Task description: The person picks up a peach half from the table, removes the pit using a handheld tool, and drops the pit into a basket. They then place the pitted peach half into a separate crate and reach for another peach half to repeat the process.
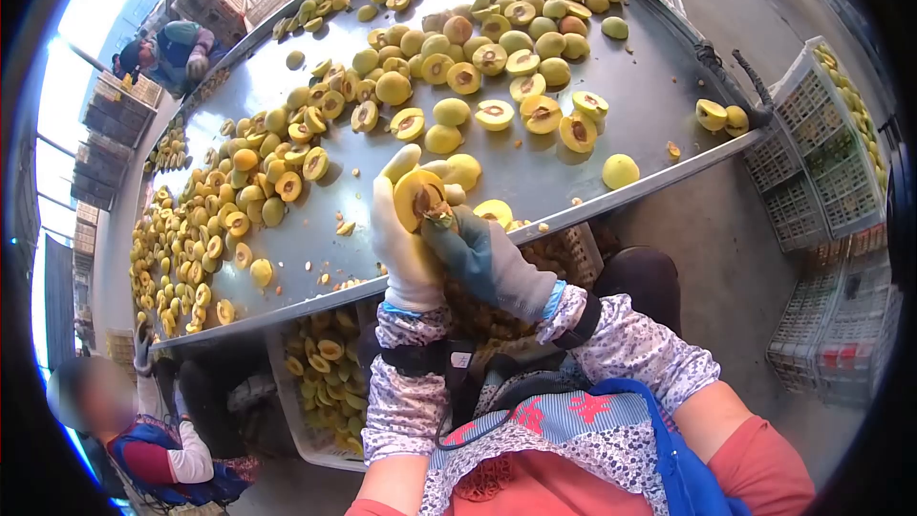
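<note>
My left hand [409, 258], in a pale glove, grips a halved yellow stone fruit [409, 199], like an apricot, with its cut face and brown pit cavity turned up. Against that cut face presses my right hand [492, 263], in a grey-blue glove, its fingers closed at the pit. Whether a small tool is in it is hidden. Just beyond my hands, more halved fruit [541, 115] lies on the metal table [630, 105]. One rounded yellow-green piece [620, 171] sits near the front edge.
Heaped halves [229, 182] cover the table's left side. Beneath it stands a crate of fruit pieces [325, 363]. Stacked white crates [821, 143] are at right. Other people work nearby: one at lower left [172, 449], another across the table [177, 53].
</note>
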A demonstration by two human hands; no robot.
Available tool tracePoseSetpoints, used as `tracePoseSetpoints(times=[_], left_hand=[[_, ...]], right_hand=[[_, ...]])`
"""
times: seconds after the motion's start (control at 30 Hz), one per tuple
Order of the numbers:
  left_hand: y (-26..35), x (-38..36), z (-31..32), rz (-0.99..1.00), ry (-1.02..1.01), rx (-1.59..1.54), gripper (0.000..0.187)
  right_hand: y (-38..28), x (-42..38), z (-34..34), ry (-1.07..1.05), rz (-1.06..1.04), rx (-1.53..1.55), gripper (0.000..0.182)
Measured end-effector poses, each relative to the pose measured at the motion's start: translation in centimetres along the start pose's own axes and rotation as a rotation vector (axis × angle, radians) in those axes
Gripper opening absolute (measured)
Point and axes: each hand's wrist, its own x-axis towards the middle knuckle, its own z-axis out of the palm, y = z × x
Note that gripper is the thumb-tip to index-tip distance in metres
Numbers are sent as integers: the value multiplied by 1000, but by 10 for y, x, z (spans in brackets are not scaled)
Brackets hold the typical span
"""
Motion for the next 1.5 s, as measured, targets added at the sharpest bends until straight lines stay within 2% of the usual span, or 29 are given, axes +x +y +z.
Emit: tracePoseSetpoints(times=[0.17, 0.23, 0.33, 0.47, 0.57, 0.67, 0.73, 0.87, 0.9, 0.93, 0.97, 1.0, 1.03, 1.07, 1.1, 1.13, 1.17, 1.2, 1.23, 1.27, 1.3, 1.33, 1.37, 1.4, 1.43, 1.47, 1.5], left_hand=[[-4, 3, -7, -44, 14, -98, 47], [-7, 4, 0, 89, 103, -147, 43], [-4, -2, 3, 58, 126, -152, 43], [-10, -2, -5, 116, 27, -49, 44], [-3, -8, 1, 52, 50, -165, 42], [3, -7, -5, 32, 29, 7, 39], [2, -4, -10, 182, -55, 142, 37], [-2, -2, -13, 255, -7, 198, 35], [5, -3, -12, 312, -103, 408, 37], [10, -3, -10, 366, -200, 616, 39], [12, -3, -9, 362, -200, 615, 39], [15, -3, -8, 224, -229, 429, 39], [17, -3, -8, 89, -255, 243, 40], [15, -2, -12, 89, -253, 242, 40], [12, 0, -17, 10, -303, 140, 41], [11, 1, -21, -69, -354, 38, 42], [16, 1, -21, -69, -353, 39, 42], [22, 1, -19, -109, -379, 129, 43], [25, 0, -18, -149, -404, 219, 43], [21, -2, -19, -148, -401, 218, 43], [14, -5, -18, -147, -348, 39, 43], [9, -7, -17, -146, -294, -137, 43], [9, -8, -14, -145, -296, -133, 43], [8, -8, -12, -144, -200, -249, 41], [8, -8, -10, -143, -101, -366, 39], [15, -5, -18, -187, -102, -254, 33], [20, -5, -24, -90, -28, -437, 25]], right_hand=[[0, -1, 2, -31, -6, -137, 37], [5, 0, 3, -53, 52, -114, 36], [5, -3, 2, -81, 111, -102, 35], [19, -6, 5, -78, 75, -123, 38], [14, -9, 2, -117, 132, -156, 37], [7, -9, 0, -208, 183, -69, 35], [-17, -11, -2, -229, 222, -7, 35], [-26, -16, -3, -273, 262, 42, 39], [-18, -16, -2, -275, 263, 42, 39], [-4, -17, -1, -252, 159, -3, 41], [4, -18, -1, -227, 57, -46, 43], [-12, -19, -5, -227, 62, -46, 43], [-33, -20, -13, -347, 296, 30, 44], [-47, -20, -20, -465, 530, 108, 45], [-47, -20, -25, -466, 530, 108, 45], [-44, -19, -29, -569, 679, 295, 46], [-40, -19, -30, -668, 826, 485, 47], [-33, -21, -29, -635, 865, 504, 48], [-29, -21, -28, -636, 866, 504, 48], [-28, -21, -26, -604, 721, 317, 47], [-28, -21, -24, -569, 575, 133, 47], [-30, -22, -20, -572, 575, 135, 47], [-36, -23, -15, -526, 488, 151, 46], [-39, -25, -12, -477, 398, 167, 45], [-27, -28, -11, -474, 395, 169, 45], [-6, -31, -12, -486, 266, 2, 44], [-3, -33, -11, -493, 136, -164, 42]])
